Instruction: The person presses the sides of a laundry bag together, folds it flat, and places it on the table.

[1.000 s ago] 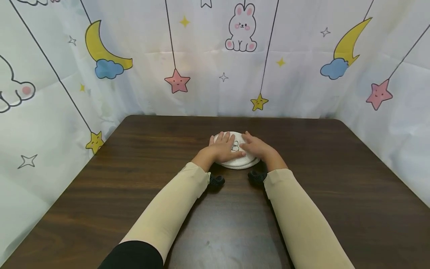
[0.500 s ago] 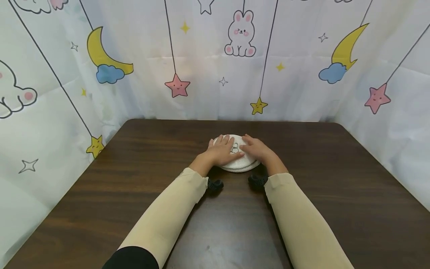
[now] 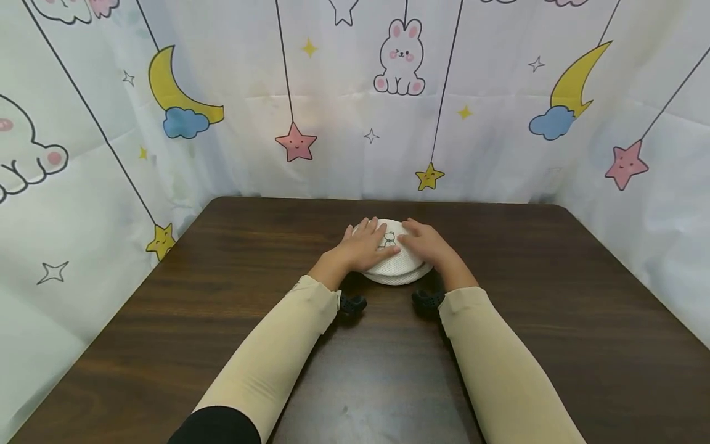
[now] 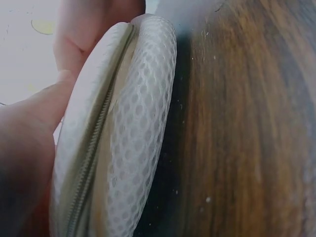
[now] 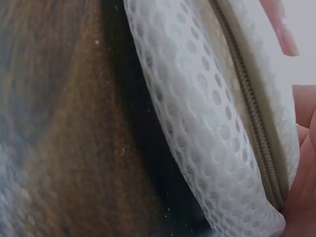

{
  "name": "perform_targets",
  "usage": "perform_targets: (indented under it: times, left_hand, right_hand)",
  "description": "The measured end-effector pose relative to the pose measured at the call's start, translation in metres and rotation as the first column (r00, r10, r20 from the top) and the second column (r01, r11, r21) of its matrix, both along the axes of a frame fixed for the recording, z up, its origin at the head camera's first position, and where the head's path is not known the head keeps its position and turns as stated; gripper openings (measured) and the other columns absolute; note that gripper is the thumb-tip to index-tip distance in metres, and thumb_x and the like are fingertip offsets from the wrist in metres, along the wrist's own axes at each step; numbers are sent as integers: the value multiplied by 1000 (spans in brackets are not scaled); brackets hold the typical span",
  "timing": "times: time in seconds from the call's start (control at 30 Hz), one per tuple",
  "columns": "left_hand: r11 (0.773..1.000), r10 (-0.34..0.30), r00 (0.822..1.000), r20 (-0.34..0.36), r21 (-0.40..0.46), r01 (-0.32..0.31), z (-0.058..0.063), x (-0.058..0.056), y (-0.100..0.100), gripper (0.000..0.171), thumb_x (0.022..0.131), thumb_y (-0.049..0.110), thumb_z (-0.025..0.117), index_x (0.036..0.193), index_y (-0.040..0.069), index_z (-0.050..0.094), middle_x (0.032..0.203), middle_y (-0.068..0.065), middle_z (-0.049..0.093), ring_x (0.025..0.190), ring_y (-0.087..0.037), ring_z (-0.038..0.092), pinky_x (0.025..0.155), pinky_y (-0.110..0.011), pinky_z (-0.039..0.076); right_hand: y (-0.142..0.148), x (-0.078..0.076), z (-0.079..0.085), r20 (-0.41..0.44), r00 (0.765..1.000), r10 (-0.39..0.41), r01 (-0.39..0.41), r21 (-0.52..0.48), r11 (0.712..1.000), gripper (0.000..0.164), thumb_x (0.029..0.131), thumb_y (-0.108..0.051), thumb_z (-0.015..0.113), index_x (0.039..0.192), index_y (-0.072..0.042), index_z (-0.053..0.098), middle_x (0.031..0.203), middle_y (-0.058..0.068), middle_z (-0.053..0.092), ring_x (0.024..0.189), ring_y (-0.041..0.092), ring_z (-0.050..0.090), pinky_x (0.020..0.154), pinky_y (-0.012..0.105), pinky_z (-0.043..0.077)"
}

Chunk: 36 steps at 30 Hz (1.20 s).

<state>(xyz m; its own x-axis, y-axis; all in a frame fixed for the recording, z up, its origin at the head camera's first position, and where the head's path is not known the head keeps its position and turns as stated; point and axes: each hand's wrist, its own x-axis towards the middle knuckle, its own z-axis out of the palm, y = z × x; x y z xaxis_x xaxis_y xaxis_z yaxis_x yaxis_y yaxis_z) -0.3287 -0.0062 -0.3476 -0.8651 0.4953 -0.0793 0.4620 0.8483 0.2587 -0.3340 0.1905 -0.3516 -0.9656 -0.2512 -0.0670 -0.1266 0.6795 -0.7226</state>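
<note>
A round white mesh laundry bag lies on the brown table, with a small line drawing printed on its top. Its zipper runs along the side between two mesh halves, seen closely in both wrist views. My left hand rests on the left of the bag's top, fingers spread and straight. On the right side, my right hand lies over the bag's edge with its fingers reaching onto the top. In the right wrist view, fingers touch the upper half beside the zipper. The bag's underside is hidden.
The wood-grain table stretches around the bag on all sides. A white curtain with moons, stars and rabbits hangs behind and beside it. Black wrist-worn devices sit under both wrists.
The head view has tilted up slightly. Both hands stay on the bag, with the fingertips a little farther forward on it, and the printed drawing looks slightly shifted.
</note>
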Motion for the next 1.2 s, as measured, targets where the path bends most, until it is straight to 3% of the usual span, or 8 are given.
perform_targets:
  times: [0.3,1.2]
  left_hand:
    - [999,32,999,-38,2,-32,6,2,2,84,98,70,24,160,14,11,167,-11,3,154,-29,0,121,-56,7]
    - [996,86,990,-107,40,-82,4,1,-2,84,98,68,27,159,11,16,166,-11,11,154,-28,6,121,-53,14]
  right_hand:
    - [-2,1,7,-60,998,-15,18,49,999,58,104,-34,44,154,-5,33,164,12,17,151,36,15,119,54,17]
    - [-5,2,9,-88,996,-19,26,76,997,59,104,-34,43,155,-8,31,164,12,18,151,36,15,119,55,17]
